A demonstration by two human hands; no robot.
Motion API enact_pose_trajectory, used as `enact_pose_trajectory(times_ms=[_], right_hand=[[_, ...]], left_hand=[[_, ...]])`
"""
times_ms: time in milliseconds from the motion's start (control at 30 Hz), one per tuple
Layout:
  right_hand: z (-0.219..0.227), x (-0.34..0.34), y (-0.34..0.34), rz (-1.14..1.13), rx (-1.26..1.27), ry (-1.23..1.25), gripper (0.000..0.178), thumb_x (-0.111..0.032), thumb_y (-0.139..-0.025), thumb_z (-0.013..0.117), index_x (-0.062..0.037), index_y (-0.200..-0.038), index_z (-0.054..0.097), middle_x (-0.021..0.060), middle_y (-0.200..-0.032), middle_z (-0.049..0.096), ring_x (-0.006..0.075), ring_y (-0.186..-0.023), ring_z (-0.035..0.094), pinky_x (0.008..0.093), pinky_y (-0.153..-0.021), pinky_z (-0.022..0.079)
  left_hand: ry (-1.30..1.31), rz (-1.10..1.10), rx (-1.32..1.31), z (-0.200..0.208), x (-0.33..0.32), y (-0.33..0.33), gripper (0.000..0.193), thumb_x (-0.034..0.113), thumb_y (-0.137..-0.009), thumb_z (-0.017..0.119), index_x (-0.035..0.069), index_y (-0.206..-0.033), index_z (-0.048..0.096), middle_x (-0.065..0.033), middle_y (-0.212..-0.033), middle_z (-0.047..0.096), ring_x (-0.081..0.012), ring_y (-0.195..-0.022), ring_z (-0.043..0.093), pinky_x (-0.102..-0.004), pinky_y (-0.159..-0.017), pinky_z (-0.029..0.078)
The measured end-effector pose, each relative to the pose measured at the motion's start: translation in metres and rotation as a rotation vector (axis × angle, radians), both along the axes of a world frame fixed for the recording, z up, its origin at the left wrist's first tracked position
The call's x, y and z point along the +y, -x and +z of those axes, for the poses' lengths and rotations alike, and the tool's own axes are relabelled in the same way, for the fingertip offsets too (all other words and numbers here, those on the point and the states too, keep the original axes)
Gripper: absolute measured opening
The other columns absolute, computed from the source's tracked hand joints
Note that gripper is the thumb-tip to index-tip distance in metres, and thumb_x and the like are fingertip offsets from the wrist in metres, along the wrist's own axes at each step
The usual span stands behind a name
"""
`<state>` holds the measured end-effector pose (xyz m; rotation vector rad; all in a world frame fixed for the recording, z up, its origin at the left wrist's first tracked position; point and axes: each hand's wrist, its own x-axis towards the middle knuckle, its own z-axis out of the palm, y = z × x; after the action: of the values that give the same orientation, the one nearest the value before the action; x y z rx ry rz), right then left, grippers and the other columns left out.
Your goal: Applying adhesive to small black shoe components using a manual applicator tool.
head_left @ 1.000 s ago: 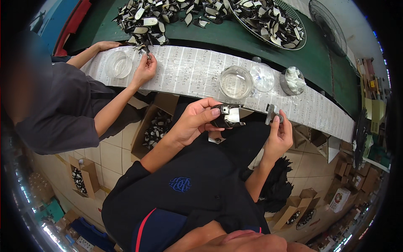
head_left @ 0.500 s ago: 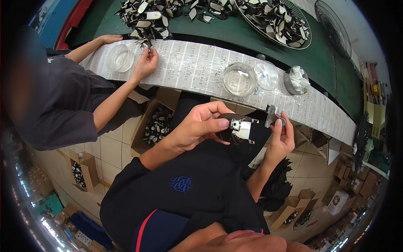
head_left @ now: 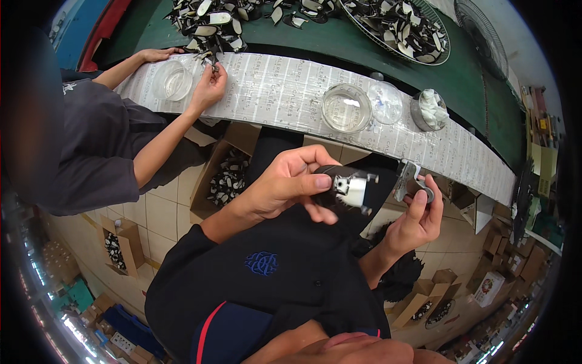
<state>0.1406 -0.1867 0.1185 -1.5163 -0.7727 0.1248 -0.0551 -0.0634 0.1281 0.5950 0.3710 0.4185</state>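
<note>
My left hand (head_left: 291, 185) is closed round a dark rounded piece (head_left: 351, 189) with a white inner face and small shiny ends; its exact kind does not show. The thumb presses on its near side, and the far part is smeared by motion. My right hand (head_left: 413, 219) pinches a grey metal clip-like tool (head_left: 405, 181) with a round grey end (head_left: 426, 194), tilted upward. A gap separates the tool from the dark piece. Both hands are above my lap, in front of the table edge.
On the paper-covered table (head_left: 273, 91) are a clear bowl (head_left: 346, 109), a clear lid-like dish (head_left: 385, 104) and a tub of white wads (head_left: 431, 109). Black-and-white pieces (head_left: 212, 21) lie heaped behind, with more in a basket (head_left: 450, 51). A co-worker's hand (head_left: 209, 88) works at left.
My right hand has moved right and slightly down with the tool, away from the dark piece. The piece has turned a little in my left hand, and its lower fingers have spread.
</note>
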Motion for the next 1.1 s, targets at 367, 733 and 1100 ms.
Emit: enact_pose_trajectory(times_ms=[367, 733, 1100], right_hand=[[-0.009, -0.003, -0.002, -0.005, 0.044, 0.033, 0.027, -0.007, -0.095, 0.055, 0.0103, -0.116, 0.058, 0.0160, -0.104, 0.064, 0.0158, -0.081, 0.064, 0.0286, -0.065, 0.057], [-0.014, -0.004, -0.002, -0.018, 0.113, 0.013, 0.026, -0.006, -0.091, 0.059, 0.0085, -0.113, 0.062, 0.0138, -0.103, 0.064, 0.0136, -0.082, 0.063, 0.0227, -0.064, 0.055], [-0.012, -0.004, 0.001, -0.027, 0.110, -0.004, 0.027, -0.005, -0.092, 0.057, 0.0106, -0.114, 0.059, 0.0167, -0.104, 0.063, 0.0153, -0.080, 0.063, 0.0264, -0.063, 0.059]], left_hand=[[0.222, -0.072, -0.064, -0.002, -0.002, 0.004, 0.027, 0.017, -0.094, 0.060, -0.004, -0.107, 0.052, -0.0147, -0.091, 0.065, -0.0247, -0.068, 0.071, -0.0231, -0.053, 0.060], [0.185, -0.112, -0.067, -0.002, -0.003, 0.008, 0.033, 0.021, -0.093, 0.061, -0.005, -0.109, 0.047, -0.0202, -0.090, 0.066, -0.0266, -0.066, 0.071, -0.0251, -0.051, 0.060], [0.228, -0.139, -0.066, -0.001, -0.003, 0.008, 0.034, 0.024, -0.093, 0.061, -0.003, -0.108, 0.048, -0.0183, -0.089, 0.067, -0.0246, -0.064, 0.071, -0.0236, -0.049, 0.059]])
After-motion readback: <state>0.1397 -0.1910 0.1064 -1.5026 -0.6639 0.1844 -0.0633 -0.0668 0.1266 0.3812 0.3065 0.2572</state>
